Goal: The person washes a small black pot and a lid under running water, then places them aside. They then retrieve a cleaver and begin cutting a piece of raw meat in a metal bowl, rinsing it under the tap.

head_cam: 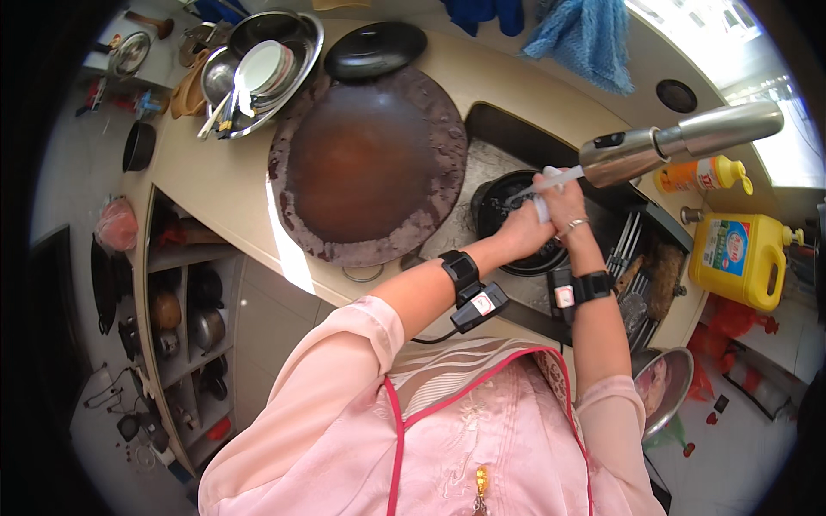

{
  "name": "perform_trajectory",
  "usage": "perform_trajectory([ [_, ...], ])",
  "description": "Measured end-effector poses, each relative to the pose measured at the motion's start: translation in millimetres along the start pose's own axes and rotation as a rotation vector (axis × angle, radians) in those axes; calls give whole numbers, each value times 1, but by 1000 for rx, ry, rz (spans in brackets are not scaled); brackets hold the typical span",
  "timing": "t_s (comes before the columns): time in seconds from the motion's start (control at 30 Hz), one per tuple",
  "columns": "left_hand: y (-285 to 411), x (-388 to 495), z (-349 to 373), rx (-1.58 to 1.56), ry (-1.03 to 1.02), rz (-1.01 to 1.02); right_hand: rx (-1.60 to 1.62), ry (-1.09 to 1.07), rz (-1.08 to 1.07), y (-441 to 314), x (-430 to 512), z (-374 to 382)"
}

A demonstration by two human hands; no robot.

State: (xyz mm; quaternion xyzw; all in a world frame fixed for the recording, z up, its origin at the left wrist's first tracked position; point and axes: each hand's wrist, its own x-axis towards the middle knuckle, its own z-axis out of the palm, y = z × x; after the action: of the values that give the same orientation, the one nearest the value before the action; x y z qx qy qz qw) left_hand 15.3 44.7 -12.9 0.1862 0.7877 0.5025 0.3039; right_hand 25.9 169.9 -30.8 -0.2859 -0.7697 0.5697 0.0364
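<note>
Over a black pot (485,222) in the sink, my left hand (528,231) and my right hand (563,201) are together, both closed around a small white cloth (541,209). Folds of it show between the fingers; its full shape is hidden. From the pull-out faucet head (623,156) at the right, a stream of water runs down past my right hand into the pot. Water lies in the pot, whose right part is hidden by my hands.
Left of the sink lies a large round dark board (368,168), with a black lid (376,50) behind it. Stacked metal bowls (313,48) stand at the back left. Cutlery and brushes lie right of the pot, near a yellow jug (735,258) and an orange bottle (694,175).
</note>
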Motion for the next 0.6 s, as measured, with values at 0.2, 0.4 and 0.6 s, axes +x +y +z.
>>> perform_trajectory([
  [0.2, 37, -20, -14, -1379, -616, -621, 1222, -492, 134, -5, -29, -30],
  [0.4, 52, -33, -17, -1609, -550, -732, 1602, -698, 241, -20, -40, -19],
  [0.6, 33, -17, -20, -806, -412, -511, 817, -335, 244, -30, -7, -20],
])
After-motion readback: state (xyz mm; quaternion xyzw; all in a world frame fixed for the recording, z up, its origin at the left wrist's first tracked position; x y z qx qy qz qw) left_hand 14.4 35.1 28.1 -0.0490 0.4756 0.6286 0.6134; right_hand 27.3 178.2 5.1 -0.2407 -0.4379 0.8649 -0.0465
